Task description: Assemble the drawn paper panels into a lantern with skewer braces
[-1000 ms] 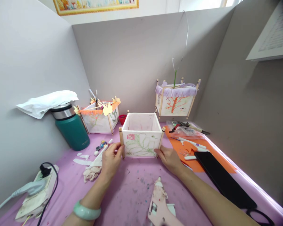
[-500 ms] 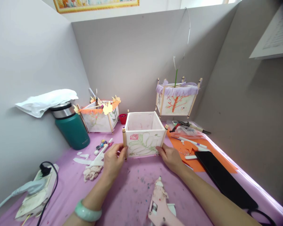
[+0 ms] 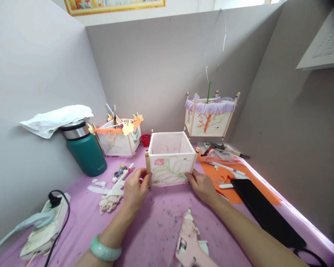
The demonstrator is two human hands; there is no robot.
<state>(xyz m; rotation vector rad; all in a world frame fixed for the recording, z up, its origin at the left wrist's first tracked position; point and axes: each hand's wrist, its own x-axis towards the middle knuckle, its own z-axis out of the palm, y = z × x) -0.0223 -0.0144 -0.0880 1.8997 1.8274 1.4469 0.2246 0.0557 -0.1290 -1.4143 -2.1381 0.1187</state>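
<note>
A white open-topped box lantern (image 3: 171,168) with wooden corner posts stands on the purple cloth in front of me. Its front panel carries a drawn pink flower with green stems and leaves. My left hand (image 3: 136,189) grips the lower end of the left front post between thumb and fingers. At the lower right front corner, my right hand (image 3: 202,184) pinches the box, thumb on the front panel and fingers behind, partly hidden. A pink glue gun (image 3: 190,241) lies nearer to me, its nozzle pointing toward the box.
Left are a teal bottle (image 3: 86,154), a power strip (image 3: 46,230) and white scraps (image 3: 110,202). Behind stand a box with orange fringe (image 3: 118,142) and a red cup (image 3: 146,140). A purple-fringed lantern (image 3: 210,120) hangs right, above pliers (image 3: 225,149), orange paper (image 3: 256,194) and a black slab (image 3: 267,213).
The whole view has shifted very slightly. Both hands keep their hold on the box, which stays in place.
</note>
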